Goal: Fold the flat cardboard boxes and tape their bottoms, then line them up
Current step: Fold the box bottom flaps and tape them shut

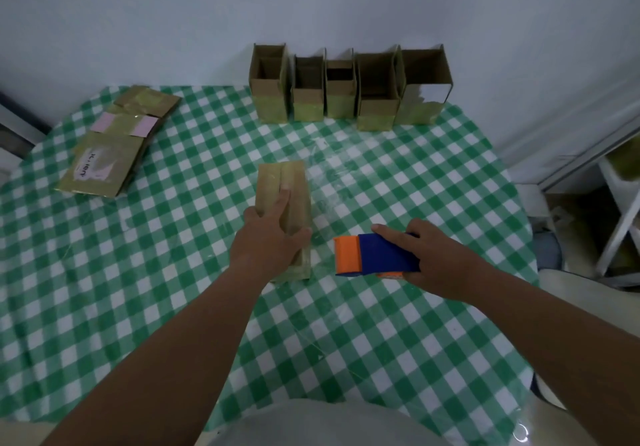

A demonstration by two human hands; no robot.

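Brown box (294, 199) bottom-up mid-table, flaps closed along a centre seam; five folded boxes (349, 89) upright, open-topped, in a row at the far edge; flat stack (114, 147) far left; blue-orange tape dispenser (375, 255) just right of the box.

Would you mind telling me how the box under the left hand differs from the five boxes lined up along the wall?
The box under the left hand stands alone mid-table with its closed flaps and seam facing up; the row of five boxes stands at the far edge, open tops up. The left hand presses the near box, one finger along its seam, while nothing touches the row. All are brown cardboard on the checked tablecloth.
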